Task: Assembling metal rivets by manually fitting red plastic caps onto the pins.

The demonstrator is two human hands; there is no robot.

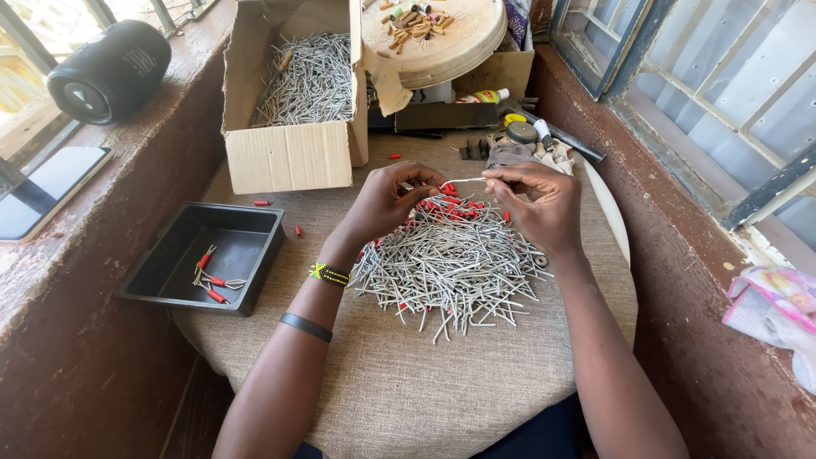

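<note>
My left hand point(387, 200) and right hand point(535, 200) pinch the ends of a thin grey wire piece point(466, 180) above the pile of wire pieces point(450, 268); perhaps a red bead sits under my left fingers. An open brown cardboard box point(289, 157) stands behind, a black tray point(170, 268) to my left.

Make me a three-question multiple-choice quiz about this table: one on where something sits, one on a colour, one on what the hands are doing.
1. Where is the black tray?
A. Left of the pile of grey sticks
B. Inside the cardboard box
C. On the windowsill

2. What colour are the small tubes lying at the top of the pile?
A. Blue
B. Red
C. White

3. What are the hands doing?
A. Resting flat
B. Lifting the box
C. Pinching one thin stick between them

Answers: 1 A, the tray rests on the cloth left of the pile. 2 B, they show red. 3 C, left hand and right hand each grip an end.
</note>
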